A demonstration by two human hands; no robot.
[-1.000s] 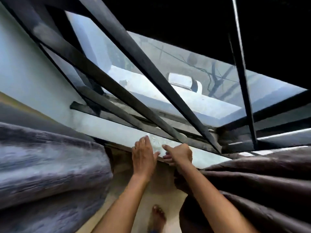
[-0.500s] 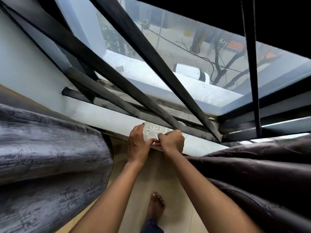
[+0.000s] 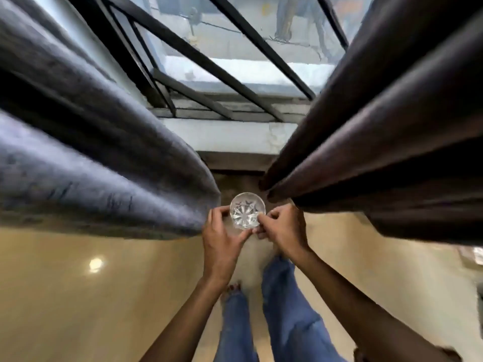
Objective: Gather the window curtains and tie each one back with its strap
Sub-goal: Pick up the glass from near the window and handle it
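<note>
Both your hands pinch a small cut-glass bowl (image 3: 247,210): left hand (image 3: 222,235) on its left rim, right hand (image 3: 283,229) fingers on its right rim. It could slip and break on the floor (image 3: 78,296). The left curtain (image 3: 86,152) and right curtain (image 3: 386,131) hang untied on either side; no strap visible.

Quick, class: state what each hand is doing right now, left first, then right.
Left hand: closed on the cut-glass bowl, fingers round its left rim.
Right hand: closed on the same bowl, fingers pinching its right rim.
</note>
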